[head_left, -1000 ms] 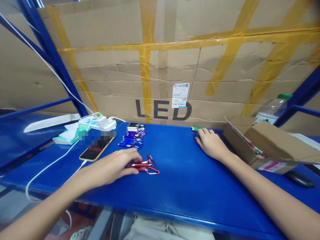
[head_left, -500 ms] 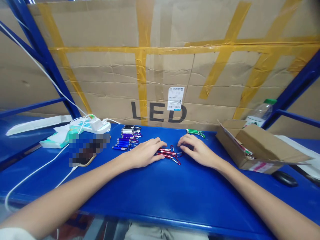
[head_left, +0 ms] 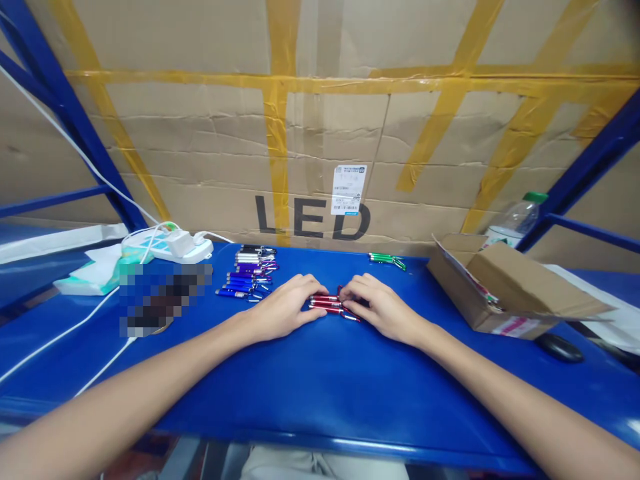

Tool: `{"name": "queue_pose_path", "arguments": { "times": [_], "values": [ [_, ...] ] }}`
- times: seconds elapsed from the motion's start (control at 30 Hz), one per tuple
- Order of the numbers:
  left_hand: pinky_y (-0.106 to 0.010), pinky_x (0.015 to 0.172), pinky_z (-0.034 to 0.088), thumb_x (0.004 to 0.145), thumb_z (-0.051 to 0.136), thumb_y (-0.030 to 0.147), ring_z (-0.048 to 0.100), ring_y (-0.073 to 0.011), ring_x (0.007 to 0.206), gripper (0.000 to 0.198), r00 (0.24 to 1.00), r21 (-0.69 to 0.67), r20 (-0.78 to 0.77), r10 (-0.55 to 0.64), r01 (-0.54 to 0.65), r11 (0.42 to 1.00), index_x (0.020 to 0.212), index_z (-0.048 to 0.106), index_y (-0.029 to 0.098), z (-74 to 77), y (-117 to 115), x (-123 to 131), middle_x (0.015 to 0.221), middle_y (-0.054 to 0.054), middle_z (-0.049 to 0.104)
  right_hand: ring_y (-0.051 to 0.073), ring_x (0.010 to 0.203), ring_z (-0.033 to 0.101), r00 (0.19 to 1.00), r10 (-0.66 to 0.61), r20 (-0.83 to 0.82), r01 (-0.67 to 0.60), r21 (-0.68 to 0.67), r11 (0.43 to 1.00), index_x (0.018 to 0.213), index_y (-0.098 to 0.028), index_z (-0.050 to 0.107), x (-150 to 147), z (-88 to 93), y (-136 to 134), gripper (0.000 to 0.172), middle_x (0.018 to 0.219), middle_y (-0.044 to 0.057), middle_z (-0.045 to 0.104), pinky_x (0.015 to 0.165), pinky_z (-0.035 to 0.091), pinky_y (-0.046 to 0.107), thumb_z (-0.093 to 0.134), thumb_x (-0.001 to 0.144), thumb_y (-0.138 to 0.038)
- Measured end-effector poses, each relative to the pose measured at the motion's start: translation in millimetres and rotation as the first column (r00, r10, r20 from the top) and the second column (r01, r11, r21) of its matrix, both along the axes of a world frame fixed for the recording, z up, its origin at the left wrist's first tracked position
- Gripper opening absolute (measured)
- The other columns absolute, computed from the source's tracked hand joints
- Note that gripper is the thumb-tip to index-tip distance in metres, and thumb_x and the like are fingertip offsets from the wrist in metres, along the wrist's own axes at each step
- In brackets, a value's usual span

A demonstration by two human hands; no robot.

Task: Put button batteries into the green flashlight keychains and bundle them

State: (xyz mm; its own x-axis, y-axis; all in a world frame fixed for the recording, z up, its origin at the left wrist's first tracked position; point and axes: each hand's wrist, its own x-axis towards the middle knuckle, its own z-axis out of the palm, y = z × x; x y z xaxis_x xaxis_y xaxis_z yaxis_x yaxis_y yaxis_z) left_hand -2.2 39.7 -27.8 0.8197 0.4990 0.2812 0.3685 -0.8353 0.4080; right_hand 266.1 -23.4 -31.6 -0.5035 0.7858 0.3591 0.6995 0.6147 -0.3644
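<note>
Several red keychain flashlights (head_left: 326, 305), slim metal tubes with carabiner clips, lie side by side on the blue table (head_left: 310, 380). My left hand (head_left: 284, 308) is closed round their left ends, thumb at the near side and fingers at the far side. At the clip ends, the curled fingers of my right hand (head_left: 384, 308) hold the same group and hide part of the clips. Left of my left hand, blue keychain flashlights (head_left: 239, 287), purple ones (head_left: 250, 268), silver ones (head_left: 249, 257) and black ones (head_left: 255, 249) form a column. Green ones (head_left: 384, 259) lie farther back.
An open cardboard box (head_left: 500, 293) stands at the right, with a black mouse (head_left: 560, 347) beside it. A power strip (head_left: 195, 250), white cables and a pixelated phone-like object (head_left: 163, 303) occupy the left. A large carton (head_left: 210, 147) forms the back.
My right hand has moved left onto the clip ends of the red flashlights. These now lie straighter and closer together. The camera view has shifted slightly.
</note>
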Motion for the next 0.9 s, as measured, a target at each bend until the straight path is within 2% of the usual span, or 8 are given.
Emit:
{"name": "queue_pose_path", "arguments": {
  "times": [0.2, 0.33, 0.37, 0.43, 0.53, 0.67, 0.8, 0.9],
  "values": [
    [-0.045, 0.109, 0.05, 0.106, 0.068, 0.04, 0.06, -0.0291, 0.121, 0.032, 1.0, 0.009, 0.001, 0.019, -0.019, 1.0, 0.134, 0.067, 0.023, 0.5, -1.5, -0.2, 0.132, -0.01, 0.067, 0.026, 0.103, 0.064, 0.993, -0.082, -0.091, 0.084, 0.026, 0.996, 0.116, -0.025, 0.068, 1.1, 3.6, -0.4, 0.019, 0.112, 0.008, 0.076, 0.093, 0.052, 0.042, 0.05, 0.113, -0.03],
    [-0.046, 0.108, 0.05, 0.104, 0.07, 0.041, 0.06, -0.0299, 0.12, 0.037, 1.0, 0.028, 0.014, 0.02, -0.021, 0.999, 0.137, 0.067, 0.024, 1.1, -2.5, 0.0, 0.133, -0.01, 0.067, 0.03, 0.12, 0.063, 0.994, -0.09, -0.069, 0.093, 0.052, 0.994, 0.126, -0.025, 0.07, 9.9, 8.2, -1.0, 0.025, 0.127, 0.011, 0.074, 0.107, 0.049, 0.051, 0.051, 0.113, -0.035],
    [-0.046, 0.107, 0.05, 0.105, 0.069, 0.041, 0.06, -0.0299, 0.119, 0.036, 1.0, 0.025, 0.01, 0.018, -0.018, 1.0, 0.136, 0.068, 0.024, 1.5, -2.9, 0.0, 0.132, -0.01, 0.068, 0.032, 0.129, 0.06, 0.996, -0.071, -0.047, 0.073, 0.03, 0.997, 0.134, -0.026, 0.068, 11.6, 8.3, -1.1, 0.029, 0.136, 0.012, 0.072, 0.113, 0.047, 0.054, 0.055, 0.111, -0.039],
    [-0.045, 0.106, 0.051, 0.105, 0.068, 0.038, 0.06, -0.0294, 0.118, 0.031, 1.0, 0.017, 0.004, 0.014, -0.014, 1.0, 0.132, 0.07, 0.024, 2.5, -3.8, -0.1, 0.129, -0.01, 0.069, 0.035, 0.143, 0.052, 0.999, -0.042, -0.008, 0.042, -0.038, 0.998, 0.152, -0.028, 0.059, 13.7, 7.0, -0.9, 0.054, 0.153, 0.012, 0.064, 0.121, 0.04, 0.059, 0.067, 0.105, -0.052],
    [-0.045, 0.106, 0.05, 0.105, 0.068, 0.035, 0.06, -0.0293, 0.119, 0.027, 1.0, 0.007, 0.003, 0.023, -0.023, 1.0, 0.13, 0.069, 0.023, 3.9, -5.3, -0.7, 0.128, -0.009, 0.069, 0.038, 0.147, 0.048, 0.999, -0.041, 0.02, 0.043, -0.125, 0.991, 0.163, -0.03, 0.051, 14.7, 3.2, 0.1, 0.082, 0.159, 0.013, 0.06, 0.123, 0.038, 0.063, 0.077, 0.094, -0.065],
    [-0.046, 0.108, 0.05, 0.105, 0.068, 0.035, 0.059, -0.0296, 0.121, 0.032, 1.0, 0.003, 0.006, 0.026, -0.026, 1.0, 0.134, 0.067, 0.024, 3.8, -5.9, -1.5, 0.133, -0.009, 0.067, 0.036, 0.138, 0.054, 0.998, -0.056, 0.003, 0.056, -0.115, 0.992, 0.157, -0.028, 0.059, 16.7, 2.7, 0.7, 0.068, 0.145, 0.013, 0.07, 0.118, 0.043, 0.059, 0.073, 0.099, -0.061],
    [-0.045, 0.108, 0.05, 0.105, 0.068, 0.038, 0.06, -0.029, 0.119, 0.034, 1.0, 0.013, 0.005, 0.013, -0.013, 1.0, 0.138, 0.067, 0.026, 1.7, -4.0, -1.8, 0.133, -0.009, 0.068, 0.033, 0.122, 0.061, 0.999, -0.034, 0.03, 0.035, -0.058, 0.998, 0.138, -0.027, 0.073, 19.5, 7.7, -0.5, 0.044, 0.13, 0.012, 0.075, 0.11, 0.047, 0.054, 0.066, 0.105, -0.056],
    [-0.045, 0.106, 0.05, 0.105, 0.068, 0.04, 0.06, -0.029, 0.118, 0.035, 1.0, 0.022, -0.001, 0.022, -0.022, 1.0, 0.137, 0.067, 0.025, 1.7, -2.6, -1.9, 0.132, -0.009, 0.068, 0.032, 0.116, 0.062, 0.999, -0.02, 0.046, 0.023, -0.061, 0.998, 0.129, -0.026, 0.075, 19.6, 9.7, -1.5, 0.036, 0.124, 0.011, 0.075, 0.107, 0.047, 0.051, 0.063, 0.107, -0.053]
  ]
}}
